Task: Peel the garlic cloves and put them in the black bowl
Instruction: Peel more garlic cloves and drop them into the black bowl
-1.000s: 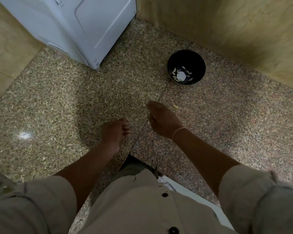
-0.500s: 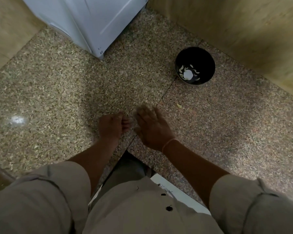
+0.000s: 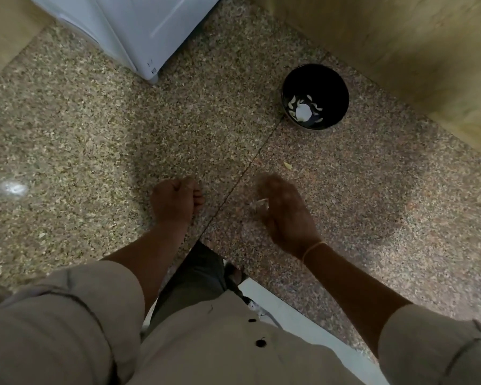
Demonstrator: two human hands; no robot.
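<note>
Granite counter (image 3: 95,134), black bowl (image 3: 332,87) near wall (image 3: 400,51); left hand (image 3: 175,202) curled, right hand (image 3: 286,215) blurred, grips unclear.

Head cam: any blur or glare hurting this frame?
Head view: the right hand is motion-blurred, while the left hand is sharper. There is one glare spot at the left of the granite counter. The black bowl reads clearly. Lighting is dim overall.

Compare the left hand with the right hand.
The left hand is curled into a fist and sharp; the right hand is motion-blurred, with a pale sliver at its fingers. Only the right wrist wears a thin band. The left hand is left of the surface seam, the right hand right of it. Both show their backs.
</note>
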